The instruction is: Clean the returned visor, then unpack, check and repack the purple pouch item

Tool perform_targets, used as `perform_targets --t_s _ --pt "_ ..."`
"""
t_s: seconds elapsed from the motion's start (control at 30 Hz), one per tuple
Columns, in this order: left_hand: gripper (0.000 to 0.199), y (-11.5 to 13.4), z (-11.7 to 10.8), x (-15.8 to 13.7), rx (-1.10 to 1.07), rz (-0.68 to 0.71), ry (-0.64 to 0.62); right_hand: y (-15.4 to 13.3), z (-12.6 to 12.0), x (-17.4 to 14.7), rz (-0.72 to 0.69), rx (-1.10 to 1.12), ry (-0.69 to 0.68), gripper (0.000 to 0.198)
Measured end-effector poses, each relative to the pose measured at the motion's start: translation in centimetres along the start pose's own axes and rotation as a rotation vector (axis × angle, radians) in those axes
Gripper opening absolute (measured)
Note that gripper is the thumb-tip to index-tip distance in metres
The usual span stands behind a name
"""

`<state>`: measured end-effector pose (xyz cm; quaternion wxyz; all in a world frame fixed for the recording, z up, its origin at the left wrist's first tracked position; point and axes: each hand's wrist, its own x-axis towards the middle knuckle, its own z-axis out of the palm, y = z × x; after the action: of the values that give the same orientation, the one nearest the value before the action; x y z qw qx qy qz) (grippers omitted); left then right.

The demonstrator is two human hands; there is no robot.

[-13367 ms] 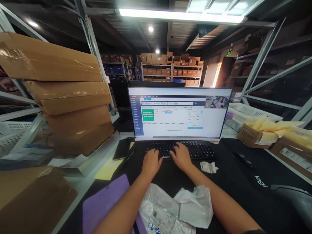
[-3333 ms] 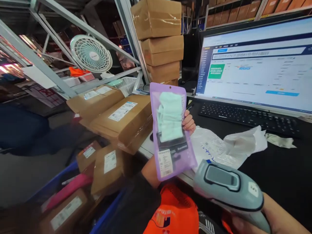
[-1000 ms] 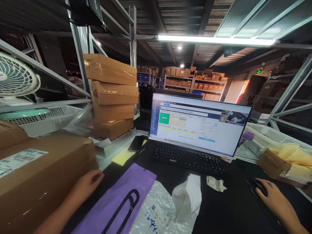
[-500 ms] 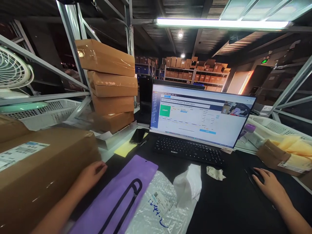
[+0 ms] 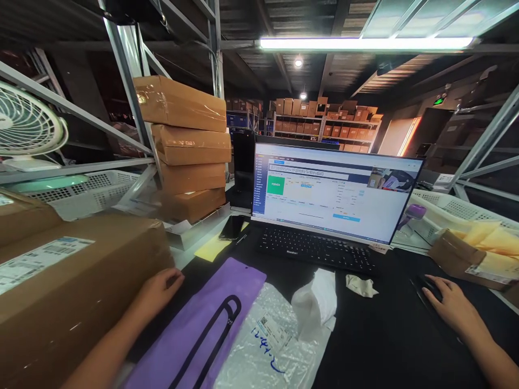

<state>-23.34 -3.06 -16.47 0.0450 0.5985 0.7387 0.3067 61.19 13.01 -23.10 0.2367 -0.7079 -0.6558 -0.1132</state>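
My left hand [image 5: 164, 286] rests on the black desk mat with its fingers loosely curled together and nothing visible in them. It lies between a large cardboard box [image 5: 109, 259] and a purple bag [image 5: 211, 308] with a black looped line printed on it. My right hand [image 5: 452, 302] is over a dark computer mouse [image 5: 432, 287], its fingers draped around it. Between the hands is a clear plastic bag [image 5: 259, 351] with a printed label and blue handwriting. A crumpled white paper [image 5: 316, 302] lies on its upper right part.
A monitor [image 5: 316, 189] shows a software page above a black keyboard [image 5: 312, 249]. Several boxes [image 5: 190, 146] are stacked at left, near a phone [image 5: 232, 227] and yellow paper [image 5: 211, 249]. An open carton [image 5: 466, 259] of yellow envelopes stands at right. A fan [image 5: 28, 124] is far left.
The whole view has shifted slightly down and to the right. Both hands keep their places, the right one still on the mouse. Nothing on the desk has visibly been moved.
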Motion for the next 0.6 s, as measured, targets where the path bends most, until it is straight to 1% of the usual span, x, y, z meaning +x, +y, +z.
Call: perform_targets --t_s 0.13,0.3,0.6 --pt "0.042 0.29 -0.22 -0.04 0.015 0.009 -0.002 0.22 0.12 0.19 -0.01 -0.001 -0.016 0.067" --pt "0.041 0.23 -0.25 -0.09 0.024 0.046 -0.008 0.13 -0.13 0.31 -0.014 -0.012 -0.027 0.065" --pt "0.037 0.02 -0.15 -0.13 0.007 0.061 -0.015 -0.26 -0.46 0.33 -0.009 -0.022 -0.033 0.065"
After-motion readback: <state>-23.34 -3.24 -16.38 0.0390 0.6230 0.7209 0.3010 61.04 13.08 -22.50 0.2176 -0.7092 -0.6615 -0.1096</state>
